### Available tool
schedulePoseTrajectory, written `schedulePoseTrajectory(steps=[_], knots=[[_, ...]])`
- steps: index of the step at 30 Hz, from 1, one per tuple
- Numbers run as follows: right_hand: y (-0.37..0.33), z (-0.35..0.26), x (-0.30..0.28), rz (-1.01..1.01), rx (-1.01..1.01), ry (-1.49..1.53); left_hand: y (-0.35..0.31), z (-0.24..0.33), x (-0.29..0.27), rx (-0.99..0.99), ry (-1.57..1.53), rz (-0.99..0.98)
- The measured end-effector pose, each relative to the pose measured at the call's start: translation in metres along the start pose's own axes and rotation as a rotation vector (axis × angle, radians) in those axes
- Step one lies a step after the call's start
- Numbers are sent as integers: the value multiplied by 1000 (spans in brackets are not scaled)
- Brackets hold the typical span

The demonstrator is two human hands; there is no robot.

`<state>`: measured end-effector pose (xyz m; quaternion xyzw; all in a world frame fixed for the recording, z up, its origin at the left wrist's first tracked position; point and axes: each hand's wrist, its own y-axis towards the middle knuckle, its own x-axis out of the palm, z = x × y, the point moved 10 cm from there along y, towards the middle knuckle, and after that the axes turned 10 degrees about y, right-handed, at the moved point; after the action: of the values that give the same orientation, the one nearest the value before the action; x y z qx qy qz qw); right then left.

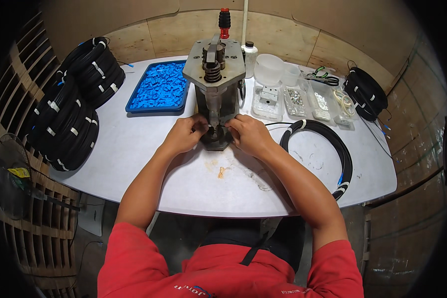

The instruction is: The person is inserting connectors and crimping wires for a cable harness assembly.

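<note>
A metal hand press [214, 84] with a red-and-black lever grip stands at the table's middle, its base between my hands. On the left of its lower die, my left hand [187, 134] is closed in a pinch; whatever sits between the fingertips is too small to make out. Over on the right side, my right hand [250, 133] pinches close to the die too. A black cable [277, 123] runs from a coil [343, 149] on the table to behind the right hand, which appears to grip its end. The fingertips partly hide the die.
Left of the press is a dark blue tray [156, 111] of small blue plastic parts. Black cable coils [64, 129] are stacked at the left edge, with another coil [365, 93] far right. Clear containers [268, 111] of small parts, a white bottle [250, 59] and scissors [328, 78] stand behind.
</note>
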<state>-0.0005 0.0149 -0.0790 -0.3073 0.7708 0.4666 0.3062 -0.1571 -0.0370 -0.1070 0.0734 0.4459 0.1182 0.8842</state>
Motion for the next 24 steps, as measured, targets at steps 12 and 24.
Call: schedulePoseTrajectory(steps=[12,24], knots=[[0,0,1,-1,-8,10,0,1,-2,34,2,30],[0,1,1,0,-9,9,0,1,-2,25,-12,21]])
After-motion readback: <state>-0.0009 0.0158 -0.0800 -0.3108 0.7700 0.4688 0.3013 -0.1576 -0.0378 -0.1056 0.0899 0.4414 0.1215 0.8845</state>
